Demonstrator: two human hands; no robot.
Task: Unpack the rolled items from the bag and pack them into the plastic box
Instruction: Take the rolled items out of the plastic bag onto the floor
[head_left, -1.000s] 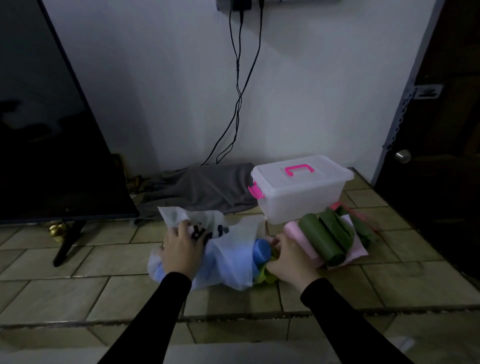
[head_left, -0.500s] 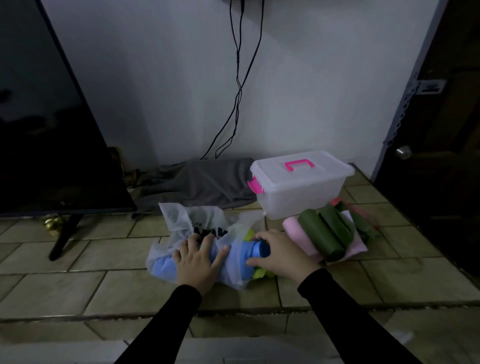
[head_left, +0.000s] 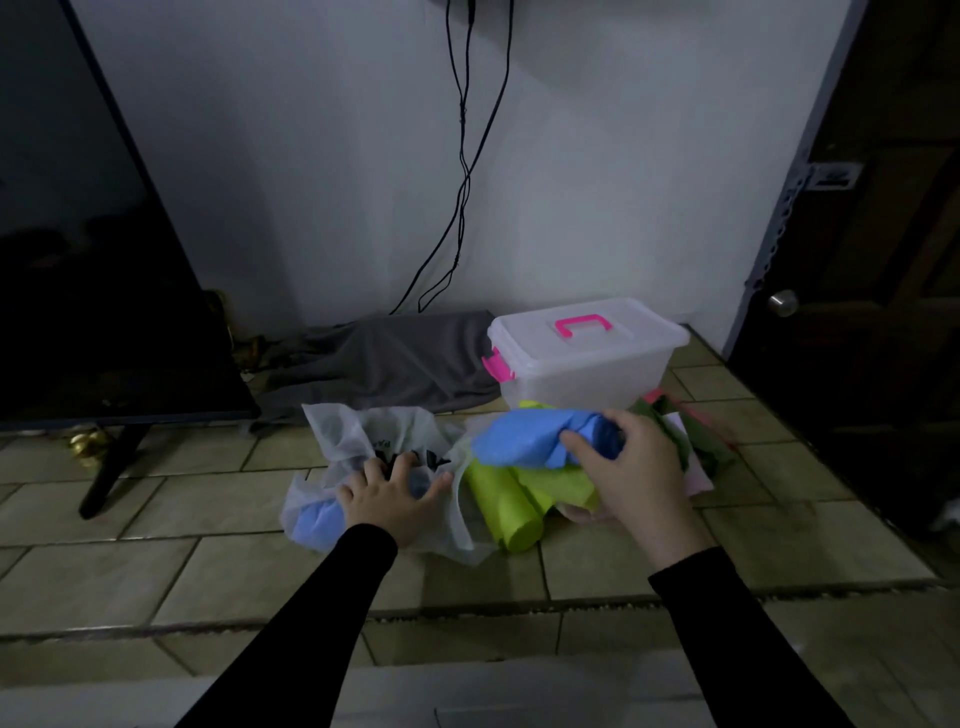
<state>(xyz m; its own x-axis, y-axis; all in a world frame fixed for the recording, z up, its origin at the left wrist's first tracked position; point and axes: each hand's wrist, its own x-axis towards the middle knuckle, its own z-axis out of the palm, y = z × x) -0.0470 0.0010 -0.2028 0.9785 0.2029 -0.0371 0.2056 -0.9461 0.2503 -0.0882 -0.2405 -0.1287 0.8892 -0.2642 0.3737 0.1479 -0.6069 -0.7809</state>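
Your right hand (head_left: 631, 480) has its fingers (head_left: 576, 446) wrapped around a blue roll (head_left: 524, 439) above yellow-green rolls (head_left: 506, 501). Your left hand (head_left: 387, 501), fingers spread wide, presses the white bag (head_left: 353, 441) onto the floor (head_left: 156, 561).

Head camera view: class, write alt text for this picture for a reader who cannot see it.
On a tiled floor, the right hand lifts a blue roll out of a white bag that the left hand presses down. Yellow-green rolls lie by the bag's mouth; a lidded plastic box with a pink handle stands behind.

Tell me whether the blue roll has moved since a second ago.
Yes. The right hand has drawn the blue roll out of the bag, rightward toward the plastic box.
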